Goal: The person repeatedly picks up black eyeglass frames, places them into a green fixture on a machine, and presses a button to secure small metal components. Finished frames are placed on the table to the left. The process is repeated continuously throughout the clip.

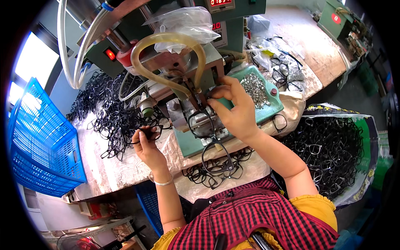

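A black eyeglass frame (216,163) stands on end at the press (196,100), one rim at the metal fixture and the other hanging toward me. My right hand (235,110) is beside the press head, thumb and fingertips drawn together near the upper end of that frame. What lies between those fingertips is too small to make out. To the left, my left hand (148,143) is closed round another black eyeglass frame (157,126), at the edge of a heap of black frames (110,110).
A green tray (273,106) of small metal parts sits right of the press. Blue baskets (46,137) stand at far left. More frames fill a large sack (329,154) at right, and several lie at the table's front edge. A yellowish hose (166,37) loops before the press.
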Tool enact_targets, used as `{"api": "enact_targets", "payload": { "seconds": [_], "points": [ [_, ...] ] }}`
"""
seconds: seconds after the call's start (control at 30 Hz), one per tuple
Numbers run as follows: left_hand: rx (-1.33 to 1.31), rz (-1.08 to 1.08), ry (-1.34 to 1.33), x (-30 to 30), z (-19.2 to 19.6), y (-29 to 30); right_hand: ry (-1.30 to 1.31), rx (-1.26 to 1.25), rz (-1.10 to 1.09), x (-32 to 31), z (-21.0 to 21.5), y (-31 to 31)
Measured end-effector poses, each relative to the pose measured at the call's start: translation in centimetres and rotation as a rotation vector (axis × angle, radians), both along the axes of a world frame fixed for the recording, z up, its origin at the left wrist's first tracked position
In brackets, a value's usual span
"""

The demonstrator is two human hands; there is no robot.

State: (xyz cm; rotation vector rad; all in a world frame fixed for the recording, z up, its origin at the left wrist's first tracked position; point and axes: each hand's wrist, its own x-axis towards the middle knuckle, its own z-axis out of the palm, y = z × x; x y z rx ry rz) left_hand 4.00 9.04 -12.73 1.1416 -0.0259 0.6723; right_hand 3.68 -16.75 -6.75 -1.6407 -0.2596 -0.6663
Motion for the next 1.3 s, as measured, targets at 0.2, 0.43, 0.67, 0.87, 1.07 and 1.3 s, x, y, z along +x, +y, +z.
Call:
{"api": "enact_targets", "payload": {
  "seconds": [0.2, 0.43, 0.67, 0.87, 1.07, 1.3],
  "points": [
    [0.444, -0.185, -0.535, -2.3, 12.5, -4.2, 0.113, 0.139, 0.184, -0.1, 1.1, 0.9],
    [0.553, -0.105, -0.467, -1.5, 12.3, -4.8, 0.235, 0.262, 0.259, -2.2, 3.0, 2.0],
    [0.599, -0.103, -0.442, -4.0, 10.8, -5.3, 0.273, 0.213, 0.248, -1.5, 3.2, 1.6],
    [0.46, 0.028, -0.426, -2.1, 12.7, -5.4, 0.186, 0.261, 0.182, -0.7, 0.8, 2.0],
    [0.411, -0.066, -0.403, -0.6, 13.5, -4.8, 0.221, 0.495, 0.296, -0.9, 1.1, 2.7],
    [0.514, -0.217, -0.431, -1.8, 13.7, -5.6, 0.238, 0.327, 0.335, -2.6, 3.2, 1.7]
  ]
}}
